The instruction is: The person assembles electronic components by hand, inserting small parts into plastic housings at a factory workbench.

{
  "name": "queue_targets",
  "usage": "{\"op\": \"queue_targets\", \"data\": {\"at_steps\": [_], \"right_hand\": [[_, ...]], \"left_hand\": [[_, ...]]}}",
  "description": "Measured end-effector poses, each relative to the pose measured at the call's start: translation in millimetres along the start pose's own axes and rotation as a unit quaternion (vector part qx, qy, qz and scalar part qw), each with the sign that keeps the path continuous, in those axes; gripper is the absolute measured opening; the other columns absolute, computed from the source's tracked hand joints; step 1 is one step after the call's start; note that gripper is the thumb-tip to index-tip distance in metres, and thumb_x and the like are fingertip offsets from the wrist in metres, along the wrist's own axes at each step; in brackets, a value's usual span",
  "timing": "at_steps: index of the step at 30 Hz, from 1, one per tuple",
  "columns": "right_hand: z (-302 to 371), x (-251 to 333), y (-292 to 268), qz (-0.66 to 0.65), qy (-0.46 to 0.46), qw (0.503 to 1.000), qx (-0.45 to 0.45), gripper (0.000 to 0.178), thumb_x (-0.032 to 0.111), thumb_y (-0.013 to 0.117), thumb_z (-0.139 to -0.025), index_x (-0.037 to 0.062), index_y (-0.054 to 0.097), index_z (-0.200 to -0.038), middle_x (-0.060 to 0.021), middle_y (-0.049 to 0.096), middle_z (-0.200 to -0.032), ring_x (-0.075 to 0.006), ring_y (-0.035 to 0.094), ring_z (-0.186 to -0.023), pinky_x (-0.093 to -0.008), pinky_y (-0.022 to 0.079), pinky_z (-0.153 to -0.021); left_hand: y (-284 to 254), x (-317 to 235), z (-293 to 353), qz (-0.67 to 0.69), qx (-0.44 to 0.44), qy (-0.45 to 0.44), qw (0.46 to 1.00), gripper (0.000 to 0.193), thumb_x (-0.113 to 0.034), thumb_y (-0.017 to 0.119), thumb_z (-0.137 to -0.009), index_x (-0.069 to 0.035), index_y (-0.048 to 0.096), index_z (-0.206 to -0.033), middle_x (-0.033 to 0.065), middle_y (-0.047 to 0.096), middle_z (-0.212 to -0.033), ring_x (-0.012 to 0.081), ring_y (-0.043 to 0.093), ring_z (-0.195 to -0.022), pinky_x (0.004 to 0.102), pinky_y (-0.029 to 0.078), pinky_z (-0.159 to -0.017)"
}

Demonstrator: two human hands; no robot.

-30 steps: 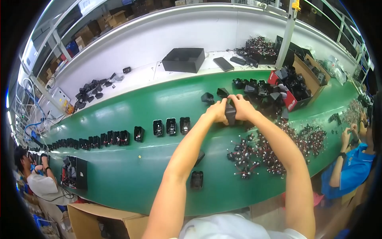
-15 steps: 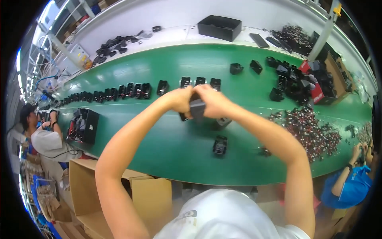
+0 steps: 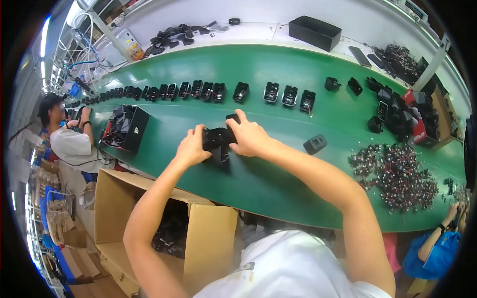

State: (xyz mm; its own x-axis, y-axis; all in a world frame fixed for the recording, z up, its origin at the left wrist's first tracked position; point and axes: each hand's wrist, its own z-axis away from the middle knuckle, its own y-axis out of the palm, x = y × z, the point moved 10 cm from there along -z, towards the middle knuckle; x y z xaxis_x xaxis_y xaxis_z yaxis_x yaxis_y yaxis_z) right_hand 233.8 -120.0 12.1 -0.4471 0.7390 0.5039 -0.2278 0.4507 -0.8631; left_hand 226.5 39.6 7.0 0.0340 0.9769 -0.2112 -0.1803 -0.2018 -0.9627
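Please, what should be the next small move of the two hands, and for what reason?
Probably the left hand and the right hand should firm their grip before shifting the black parts. The hands hold these from opposite sides, and more than one dark piece seems bunched between them; I cannot tell how the pieces join, so one might slip.

We see a smooth, shiny green tabletop (image 3: 268, 64). The held black cases (image 3: 214, 138) look like hard plastic, and so do the lined-up black cases (image 3: 241, 92). The big carton (image 3: 211, 243) is dull brown cardboard. We see soft cloth in the white shirt (image 3: 288, 263). The post (image 3: 432, 63) looks like smooth metal, and the wired parts (image 3: 405, 176) make a rough heap with shiny bits.
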Motion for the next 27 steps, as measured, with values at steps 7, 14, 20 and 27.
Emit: {"op": "queue_targets", "data": {"at_steps": [7, 14, 20, 27], "right_hand": [[56.2, -52.3, -37.3, -0.031, -0.042, 0.997, -0.052, 0.068, 0.032, 0.078, -0.083, 0.0084, 0.045, -0.137, -0.0272, 0.028, -0.152, -0.0471, 0.059, -0.112, -0.0509, 0.050, -0.098], [180.5, -212.8, -191.8, 0.150, 0.087, 0.971, -0.167, 0.054, 0.028, 0.079, -0.076, 0.0086, 0.059, -0.123, -0.0170, 0.053, -0.135, -0.0377, 0.054, -0.122, -0.0472, 0.048, -0.100], [281.6, -386.2, -280.3, 0.241, 0.456, 0.851, -0.098, 0.120, 0.068, 0.082, -0.059, 0.0190, 0.030, -0.155, -0.0255, 0.023, -0.158, -0.0589, 0.031, -0.135, -0.0619, 0.038, -0.108], [308.5, -468.5, -289.7, 0.078, 0.597, 0.788, -0.129, 0.140, 0.086, 0.072, -0.052, 0.0095, 0.022, -0.158, -0.0363, 0.018, -0.157, -0.0532, 0.028, -0.142, -0.0567, 0.028, -0.116]], "left_hand": [[-12.4, -15.5, 5.2, 0.027, -0.029, 0.039, 0.998, 0.080, -0.019, 0.069, -0.079, -0.009, 0.030, -0.148, 0.0296, 0.040, -0.144, 0.0491, 0.050, -0.123, 0.0491, 0.044, -0.104], [-54.8, -95.0, -7.1, -0.111, -0.191, 0.208, 0.953, 0.070, -0.008, 0.067, -0.078, -0.005, 0.041, -0.142, 0.0259, 0.041, -0.145, 0.0441, 0.047, -0.129, 0.0481, 0.038, -0.109], [-23.6, -364.5, -81.9, -0.013, -0.053, 0.405, 0.912, 0.080, -0.018, 0.078, -0.076, -0.010, 0.039, -0.145, 0.0263, 0.043, -0.144, 0.0478, 0.046, -0.127, 0.0483, 0.041, -0.108], [89.4, -454.4, -233.9, -0.057, 0.069, 0.213, 0.973, 0.140, -0.072, 0.084, -0.052, -0.023, 0.010, -0.161, 0.0321, 0.014, -0.159, 0.0584, 0.017, -0.143, 0.0640, 0.029, -0.113]]}}
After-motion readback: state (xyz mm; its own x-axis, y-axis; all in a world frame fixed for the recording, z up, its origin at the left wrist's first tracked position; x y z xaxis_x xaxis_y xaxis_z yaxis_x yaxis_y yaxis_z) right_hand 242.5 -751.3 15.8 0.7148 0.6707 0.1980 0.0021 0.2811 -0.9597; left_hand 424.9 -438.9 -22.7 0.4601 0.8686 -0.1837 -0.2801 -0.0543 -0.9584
